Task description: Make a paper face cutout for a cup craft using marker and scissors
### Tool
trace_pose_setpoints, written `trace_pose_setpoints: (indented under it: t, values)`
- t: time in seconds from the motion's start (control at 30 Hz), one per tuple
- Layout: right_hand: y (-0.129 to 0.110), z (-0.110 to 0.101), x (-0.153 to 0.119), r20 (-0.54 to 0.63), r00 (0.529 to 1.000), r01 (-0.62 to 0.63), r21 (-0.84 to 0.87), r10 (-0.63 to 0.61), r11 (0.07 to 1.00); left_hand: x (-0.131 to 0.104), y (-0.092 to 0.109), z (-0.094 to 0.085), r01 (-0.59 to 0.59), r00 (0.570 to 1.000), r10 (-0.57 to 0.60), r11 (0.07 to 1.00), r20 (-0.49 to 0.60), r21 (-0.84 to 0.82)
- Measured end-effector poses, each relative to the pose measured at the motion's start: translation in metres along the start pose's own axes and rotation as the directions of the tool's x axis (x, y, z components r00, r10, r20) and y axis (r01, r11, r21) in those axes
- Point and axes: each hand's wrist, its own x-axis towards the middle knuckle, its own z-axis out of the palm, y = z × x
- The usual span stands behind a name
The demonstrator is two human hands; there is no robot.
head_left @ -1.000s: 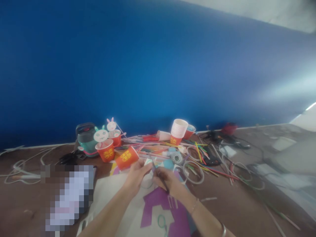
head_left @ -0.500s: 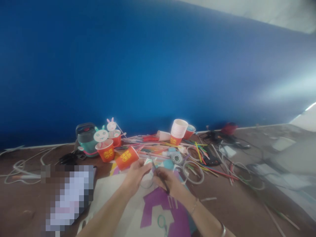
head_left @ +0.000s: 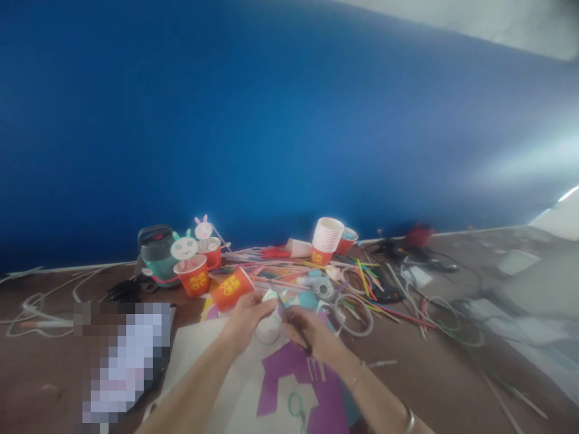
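Observation:
My left hand (head_left: 248, 316) pinches a small white paper piece (head_left: 272, 295) with a green curved line on it, between thumb and fingers. My right hand (head_left: 307, 328) is closed round a slim dark pointed tool (head_left: 298, 331); its tip meets the paper's right side, and blur hides its exact kind. Just below the fingers is a white round paper piece (head_left: 268, 330) with a dark outline. Beneath both hands lie a pale sheet (head_left: 217, 367) and cut purple paper (head_left: 329, 386). A green line drawing (head_left: 295, 404) shows on a white scrap near the front.
Beyond my hands are a tipped red cup (head_left: 234, 289), a red cup (head_left: 195, 283) with a rabbit face (head_left: 184, 247), stacked paper cups (head_left: 327, 238) and a blue toy camera (head_left: 322, 290). Colored sticks and clear tube coils (head_left: 354, 314) lie right. A teal jug (head_left: 157, 256) stands left.
My hands have barely moved. More of the white round piece shows below the left fingers now. The tool stays at the paper's edge.

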Motion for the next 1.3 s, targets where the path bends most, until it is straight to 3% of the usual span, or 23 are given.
trace_pose_setpoints:
  t: [0.23,0.4,0.57,0.7,0.87,1.0,1.3]
  values:
    - [-0.012,-0.002,-0.003,0.027,0.999,0.042,-0.073,-0.04,0.996,0.0,0.003,-0.005,0.013,1.0,-0.014,0.999,0.025,0.041]
    - [-0.007,-0.001,-0.002,0.026,0.999,0.028,-0.065,-0.026,0.997,0.0,0.004,-0.002,0.015,1.0,-0.016,0.999,0.015,0.033]
    - [-0.003,-0.001,0.0,-0.022,1.0,0.002,-0.067,-0.004,0.998,-0.005,0.004,0.011,0.04,0.998,-0.047,0.984,-0.036,-0.173]
    - [-0.005,0.0,0.0,-0.034,0.999,0.02,-0.082,-0.023,0.996,-0.009,0.006,0.022,0.046,0.986,-0.084,0.966,-0.141,-0.255]
    - [-0.009,0.001,-0.001,-0.024,1.0,-0.017,-0.087,0.015,0.996,-0.007,0.003,0.022,-0.008,0.975,-0.015,0.995,-0.222,-0.103]
    - [-0.009,0.001,-0.001,-0.02,0.999,0.04,-0.084,-0.042,0.996,-0.004,-0.001,0.016,-0.018,0.978,0.017,1.0,-0.207,-0.005]
    - [-0.006,0.002,0.0,-0.012,0.998,0.056,-0.056,-0.057,0.997,-0.006,0.001,0.019,0.007,0.989,-0.014,0.999,-0.149,-0.049]
